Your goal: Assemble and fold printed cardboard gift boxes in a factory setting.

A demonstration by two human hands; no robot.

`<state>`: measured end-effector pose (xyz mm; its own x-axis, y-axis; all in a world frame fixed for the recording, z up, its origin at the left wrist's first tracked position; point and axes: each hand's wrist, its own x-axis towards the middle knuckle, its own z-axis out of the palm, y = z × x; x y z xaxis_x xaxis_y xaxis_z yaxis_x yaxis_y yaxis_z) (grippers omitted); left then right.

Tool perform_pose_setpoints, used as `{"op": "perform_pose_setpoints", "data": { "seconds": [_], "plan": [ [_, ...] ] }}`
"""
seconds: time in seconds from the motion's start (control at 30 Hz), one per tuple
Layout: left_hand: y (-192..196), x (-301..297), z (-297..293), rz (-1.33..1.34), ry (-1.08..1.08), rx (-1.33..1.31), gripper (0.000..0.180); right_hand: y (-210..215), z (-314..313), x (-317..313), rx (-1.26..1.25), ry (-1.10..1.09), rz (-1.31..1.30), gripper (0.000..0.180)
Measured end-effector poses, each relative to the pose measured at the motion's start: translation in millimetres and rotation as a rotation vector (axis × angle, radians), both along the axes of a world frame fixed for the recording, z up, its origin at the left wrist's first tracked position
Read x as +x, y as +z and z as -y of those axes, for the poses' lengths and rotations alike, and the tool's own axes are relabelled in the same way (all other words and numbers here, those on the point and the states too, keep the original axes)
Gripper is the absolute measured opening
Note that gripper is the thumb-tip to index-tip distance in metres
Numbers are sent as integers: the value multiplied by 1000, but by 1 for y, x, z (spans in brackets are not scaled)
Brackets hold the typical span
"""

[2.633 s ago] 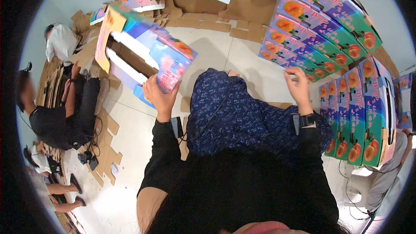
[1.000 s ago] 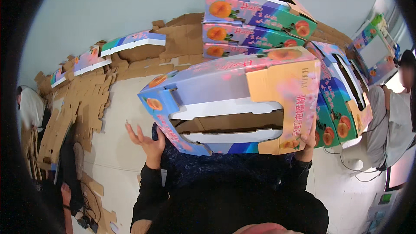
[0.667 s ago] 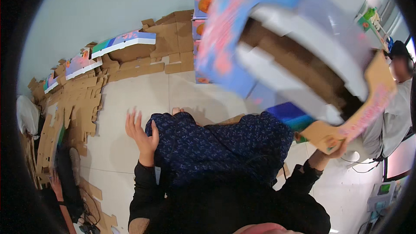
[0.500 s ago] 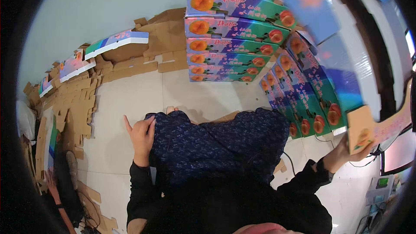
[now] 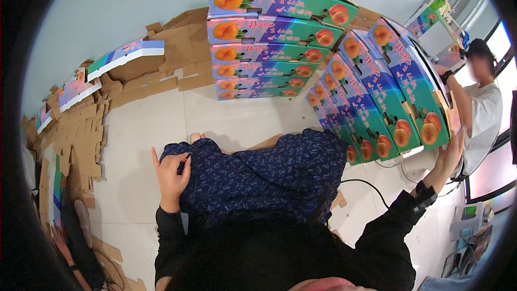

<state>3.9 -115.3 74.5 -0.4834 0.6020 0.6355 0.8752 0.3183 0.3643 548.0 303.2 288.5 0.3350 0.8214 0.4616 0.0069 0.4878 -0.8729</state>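
Observation:
On the right stands a stack of fruit boxes [image 5: 367,94], printed in blue, pink and green with peaches and oranges. My right hand [image 5: 451,152] grips the near right corner of the topmost fruit box [image 5: 408,89], which lies on that stack; some of its fingers are hidden behind the cardboard. Over my left knee, beside the dark blue patterned skirt [image 5: 258,172], hovers my left hand [image 5: 173,179]. One finger points up, the others are bent and apart, and nothing shows in it.
Another tall stack of matching boxes [image 5: 258,48] stands ahead. Flattened brown cardboard [image 5: 81,134] lines the wall at left, with printed pieces [image 5: 126,56] on it. A black cable [image 5: 371,184] crosses the floor. One person [image 5: 482,105] is at far right; another person's hand [image 5: 60,240] shows at lower left.
The box in my right hand has come down from its raised, tilted position onto the right stack. The person behind it is now visible. My left hand stays by the knee.

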Motion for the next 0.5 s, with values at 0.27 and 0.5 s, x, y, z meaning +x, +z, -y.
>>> {"op": "perform_pose_setpoints", "data": {
  "seconds": [0.27,0.5],
  "plan": [
    [-3,1,0,39,-5,-44,6,9,7,-34,260,1,590,47],
    [-3,2,-3,19,-9,-51,9,8,23,-46,215,-162,718,46]
  ]
}}
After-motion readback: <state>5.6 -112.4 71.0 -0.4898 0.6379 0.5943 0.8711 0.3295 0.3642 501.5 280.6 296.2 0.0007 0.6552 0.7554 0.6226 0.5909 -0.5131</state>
